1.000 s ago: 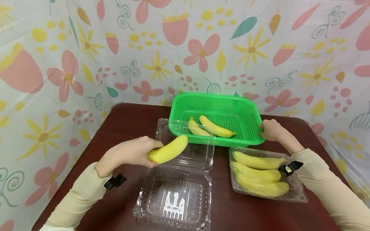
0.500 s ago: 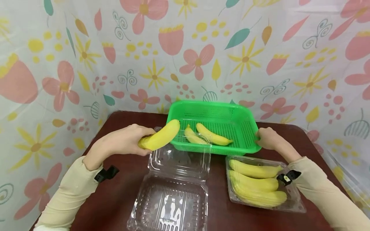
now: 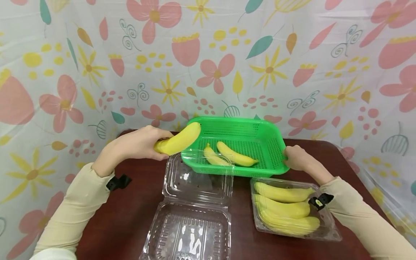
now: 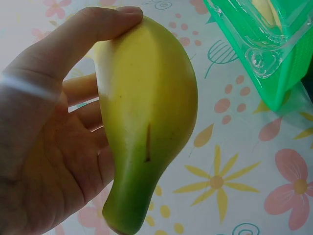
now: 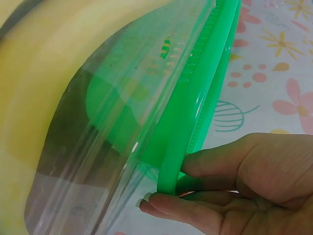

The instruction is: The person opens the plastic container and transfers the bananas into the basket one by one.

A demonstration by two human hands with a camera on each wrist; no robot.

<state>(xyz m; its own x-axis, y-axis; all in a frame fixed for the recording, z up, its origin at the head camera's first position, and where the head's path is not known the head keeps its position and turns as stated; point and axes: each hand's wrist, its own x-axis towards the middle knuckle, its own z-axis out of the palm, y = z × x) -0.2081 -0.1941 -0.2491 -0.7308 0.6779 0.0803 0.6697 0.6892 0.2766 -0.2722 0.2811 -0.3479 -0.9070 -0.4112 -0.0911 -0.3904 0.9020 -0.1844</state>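
My left hand point(image 3: 143, 142) holds a yellow banana point(image 3: 182, 139) in the air, left of the green basket point(image 3: 276, 137). In the left wrist view the banana point(image 4: 146, 98) shows a green stem end and a short brown scratch, with the thumb lying along it. My right hand point(image 3: 297, 158) pinches the basket's right rim; the right wrist view shows thumb and fingers on either side of the green rim point(image 5: 171, 166). Inside the basket lie two bananas point(image 3: 234, 155). An opened clear clamshell box point(image 3: 195, 231) stands in front, its lid point(image 3: 198, 184) overlapping the basket's front left corner.
A second clear box point(image 3: 328, 227) filled with several bananas point(image 3: 286, 209) stands at the right, under my right forearm. The dark red table point(image 3: 130, 216) backs onto a flower-printed curtain point(image 3: 208, 54).
The left hand has lifted the banana slightly up and to the left, and the banana now tilts more upward. My right hand keeps hold of the basket rim. The head view has shifted a little.
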